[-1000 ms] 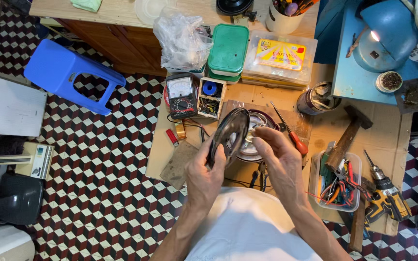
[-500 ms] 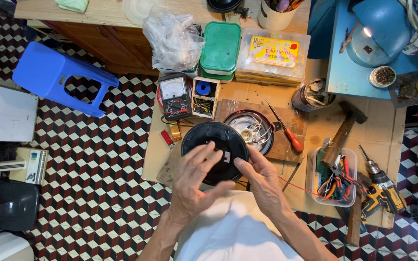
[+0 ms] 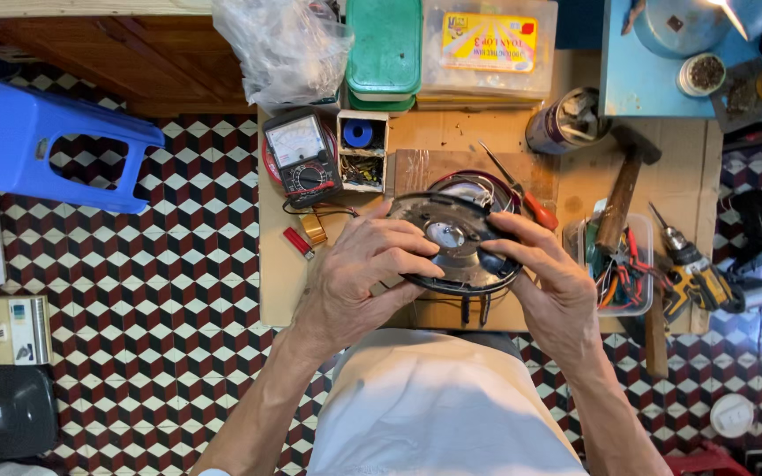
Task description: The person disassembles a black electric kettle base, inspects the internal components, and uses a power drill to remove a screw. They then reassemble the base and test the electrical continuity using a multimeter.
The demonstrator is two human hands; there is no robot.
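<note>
Both of my hands grip a round black disc-shaped part [image 3: 453, 238] with a grey metal face and a small shiny hub in its middle. My left hand [image 3: 359, 273] wraps its left rim, fingers over the top. Holding the right rim, my right hand [image 3: 550, 282] has its thumb on the face. The disc is held flat above a low wooden board [image 3: 284, 264], over a metal bowl-like housing with red wires [image 3: 478, 183] that is mostly hidden.
On the board lie a multimeter [image 3: 303, 157], a small box of parts [image 3: 362, 150], a red-handled screwdriver [image 3: 522, 189], a hammer [image 3: 623, 181], a tray of pliers [image 3: 623, 269] and a yellow drill [image 3: 694, 273]. A blue stool [image 3: 41, 141] stands left on the tiled floor.
The disc went from edge-on and upright to lying flat with its metal face up. Both hands closed in around its rim. The view has moved closer to the board.
</note>
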